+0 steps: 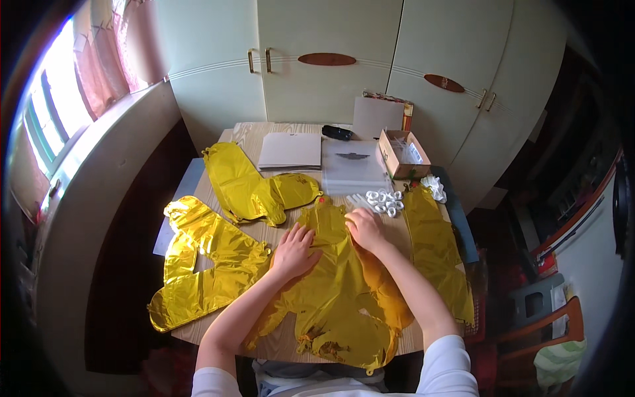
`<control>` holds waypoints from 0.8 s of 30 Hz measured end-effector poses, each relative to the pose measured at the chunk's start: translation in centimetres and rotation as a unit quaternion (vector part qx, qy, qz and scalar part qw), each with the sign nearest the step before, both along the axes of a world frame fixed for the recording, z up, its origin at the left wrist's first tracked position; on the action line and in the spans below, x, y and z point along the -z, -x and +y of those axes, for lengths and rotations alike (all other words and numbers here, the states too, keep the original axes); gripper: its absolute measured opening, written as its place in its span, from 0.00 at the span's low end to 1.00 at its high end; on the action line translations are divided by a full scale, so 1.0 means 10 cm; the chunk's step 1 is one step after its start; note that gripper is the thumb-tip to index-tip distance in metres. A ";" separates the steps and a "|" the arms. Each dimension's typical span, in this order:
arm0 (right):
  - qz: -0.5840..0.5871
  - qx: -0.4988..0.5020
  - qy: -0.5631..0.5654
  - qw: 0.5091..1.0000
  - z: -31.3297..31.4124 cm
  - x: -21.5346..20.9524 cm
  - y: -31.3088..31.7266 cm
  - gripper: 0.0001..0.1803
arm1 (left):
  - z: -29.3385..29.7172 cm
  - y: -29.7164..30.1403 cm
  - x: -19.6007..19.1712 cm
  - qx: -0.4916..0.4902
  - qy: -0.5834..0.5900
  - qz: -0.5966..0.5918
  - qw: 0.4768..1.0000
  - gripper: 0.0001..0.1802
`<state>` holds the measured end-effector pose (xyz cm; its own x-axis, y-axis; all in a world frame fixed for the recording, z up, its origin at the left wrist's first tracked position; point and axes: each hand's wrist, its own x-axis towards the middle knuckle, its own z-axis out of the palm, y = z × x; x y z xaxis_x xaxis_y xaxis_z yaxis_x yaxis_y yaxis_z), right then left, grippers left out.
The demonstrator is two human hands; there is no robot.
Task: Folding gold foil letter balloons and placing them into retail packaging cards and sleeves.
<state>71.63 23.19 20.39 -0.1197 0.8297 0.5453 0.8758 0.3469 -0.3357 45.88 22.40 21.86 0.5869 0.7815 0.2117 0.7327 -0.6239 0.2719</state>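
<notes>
A flat, uninflated gold foil balloon point(334, 271) lies on the table in front of me, its lower end near the front edge. My left hand point(296, 251) rests on its left side with the fingers stretched out. At its upper right edge my right hand point(364, 228) is closed, fingers curled and pinching the foil. Just beyond that hand sit several small white ribbon rolls point(385, 202) and some thin, pale sticks or tubes point(359, 202).
More flat gold balloons lie around: one at left point(218, 264), one at far left point(251, 185), one at right point(433, 245). Farther back are a stack of grey sheets point(290, 152), clear plastic bags point(354, 177), a black object point(337, 132) and an open cardboard box point(415, 167). Cabinets point(331, 86) stand behind.
</notes>
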 end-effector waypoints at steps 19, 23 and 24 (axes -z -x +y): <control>0.004 -0.072 0.134 0.988 -0.74 -0.12 -0.10 0.23 | -0.17 -0.03 0.01 -0.036 0.009 0.032 0.999 0.40; -0.003 -0.073 0.156 0.985 -0.72 -0.19 -0.07 0.25 | -0.02 -0.06 0.00 -0.052 0.004 0.032 0.998 0.40; 0.001 -0.077 0.161 0.984 -0.73 -0.19 -0.07 0.26 | -0.01 -0.08 -0.01 -0.052 0.008 0.035 0.998 0.41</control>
<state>72.34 15.86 22.33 -0.2574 0.9313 0.2578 0.8199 0.3517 -0.4518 46.64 22.29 21.93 0.5156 0.8418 0.1597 0.8105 -0.5397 0.2277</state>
